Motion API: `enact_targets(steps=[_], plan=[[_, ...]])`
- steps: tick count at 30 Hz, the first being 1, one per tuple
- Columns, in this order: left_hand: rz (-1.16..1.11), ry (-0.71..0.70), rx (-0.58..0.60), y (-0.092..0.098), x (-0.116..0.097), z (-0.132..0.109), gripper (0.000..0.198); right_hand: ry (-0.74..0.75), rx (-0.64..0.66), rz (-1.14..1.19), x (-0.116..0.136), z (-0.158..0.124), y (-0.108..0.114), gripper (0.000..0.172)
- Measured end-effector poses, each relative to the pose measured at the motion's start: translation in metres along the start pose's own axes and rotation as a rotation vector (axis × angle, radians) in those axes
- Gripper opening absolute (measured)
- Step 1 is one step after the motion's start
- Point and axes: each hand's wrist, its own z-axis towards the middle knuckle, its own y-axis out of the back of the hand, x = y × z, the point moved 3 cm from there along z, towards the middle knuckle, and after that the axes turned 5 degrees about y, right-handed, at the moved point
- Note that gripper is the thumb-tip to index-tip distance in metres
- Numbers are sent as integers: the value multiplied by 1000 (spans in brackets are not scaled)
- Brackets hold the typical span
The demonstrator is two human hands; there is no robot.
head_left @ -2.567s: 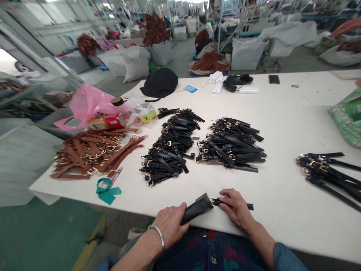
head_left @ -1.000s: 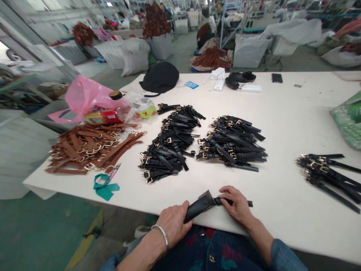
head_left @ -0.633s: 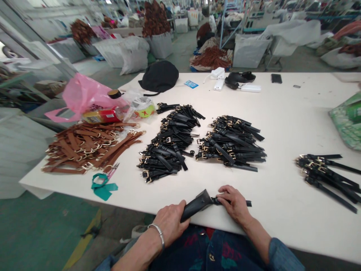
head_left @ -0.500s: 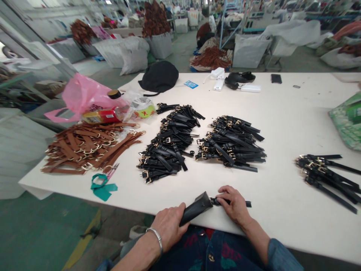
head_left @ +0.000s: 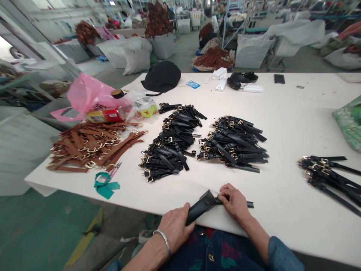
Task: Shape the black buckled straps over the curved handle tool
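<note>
My left hand (head_left: 177,225) is wrapped round a long, glossy black piece (head_left: 201,207) that looks like leather and flares toward its far end. Its exact kind does not show. At that flared end, my right hand (head_left: 234,201) pinches a narrow black strap (head_left: 250,204), whose tail sticks out to the right beyond my fingers. Both things are just above the table's front edge, with the strap's near end close against the flared piece. Farther back lie two heaps of black buckled straps, a left heap (head_left: 169,145) and a right heap (head_left: 232,145).
Brown straps (head_left: 81,145) with metal rings lie at left, near scissors (head_left: 115,170) tied with green cloth (head_left: 106,186). A pink bag (head_left: 90,96) and black cap (head_left: 161,77) sit behind. More black straps (head_left: 331,175) and a green bag (head_left: 351,120) are at right.
The flared end of the black piece has come nearer to my right fingers, covering more of the strap's near end. The view has shifted slightly, and both hands keep their grip.
</note>
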Motion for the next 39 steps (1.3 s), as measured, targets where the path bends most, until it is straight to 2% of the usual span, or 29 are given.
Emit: enact_targets(steps=[4, 7, 12, 16, 20, 24, 29, 39], plan=[[26, -2, 44, 8, 1, -1, 26, 59, -5, 41, -2, -1, 0, 16], [50, -54, 76, 13, -7, -3, 25, 103, -12, 66, -5, -2, 0, 17], [63, -20, 93, 20, -16, 1, 27, 145, -21, 105, -10, -2, -4, 18], [29, 1, 62, 21, -5, 8, 28, 165, -26, 127, -11, -4, -4, 17], [36, 33, -8, 19, 10, 12, 28, 193, -4, 186, -10, -11, 7, 19], [50, -21, -2, 17, 7, 8, 26, 189, 20, 54, -13, -25, 23, 33], [64, -13, 46, 14, -3, 3, 25, 188, 37, -101, -13, -33, 25, 19], [-4, 51, 27, 19, 2, 14, 29, 137, -30, -116, -7, -33, 17, 16]])
